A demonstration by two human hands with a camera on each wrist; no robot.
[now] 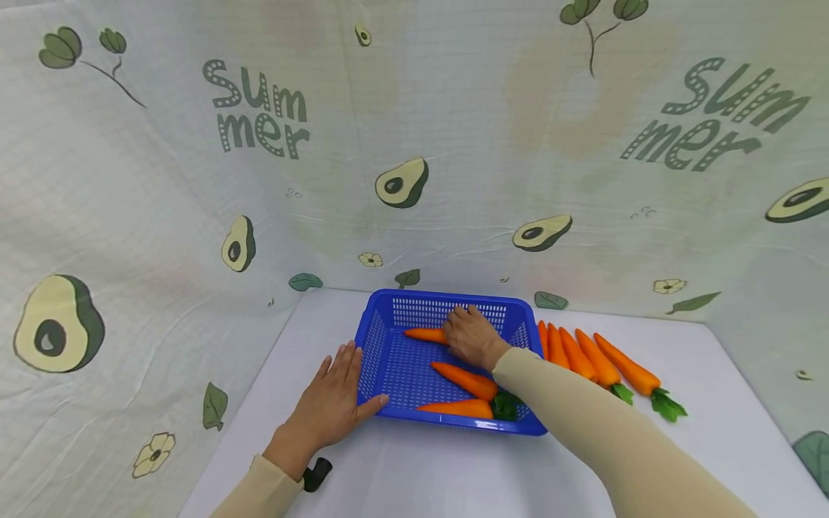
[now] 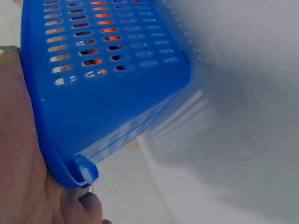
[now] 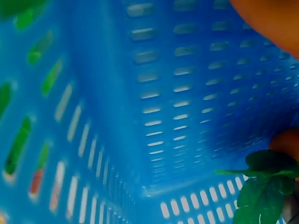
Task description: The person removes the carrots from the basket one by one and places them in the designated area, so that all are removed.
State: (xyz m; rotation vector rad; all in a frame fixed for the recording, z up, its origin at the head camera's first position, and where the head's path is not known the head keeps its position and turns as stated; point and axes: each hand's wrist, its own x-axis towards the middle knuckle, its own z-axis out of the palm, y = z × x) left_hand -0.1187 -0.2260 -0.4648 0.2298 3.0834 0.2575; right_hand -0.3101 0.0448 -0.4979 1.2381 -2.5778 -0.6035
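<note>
A blue perforated plastic basket (image 1: 404,367) stands on the white table. My right hand (image 1: 474,337) reaches inside, near its back wall, and grips an orange carrot (image 1: 424,335) at the leafy end; the hand covers that end in the head view. Green leaves (image 3: 264,191) show at the lower right of the right wrist view. Two more carrots lie toward the front: one carrot (image 1: 466,381) above another carrot (image 1: 456,409). My left hand (image 1: 330,399) rests against the basket's left rim, fingers straight and thumb over the front corner. The left wrist view shows that hand touching the rim (image 2: 39,135).
Several carrots (image 1: 602,360) with green tops lie side by side on the table (image 1: 706,381), right of the basket. A cloth (image 1: 453,237) printed with avocados hangs behind and at the sides. My right sleeve (image 1: 583,417) crosses over the basket's right rim.
</note>
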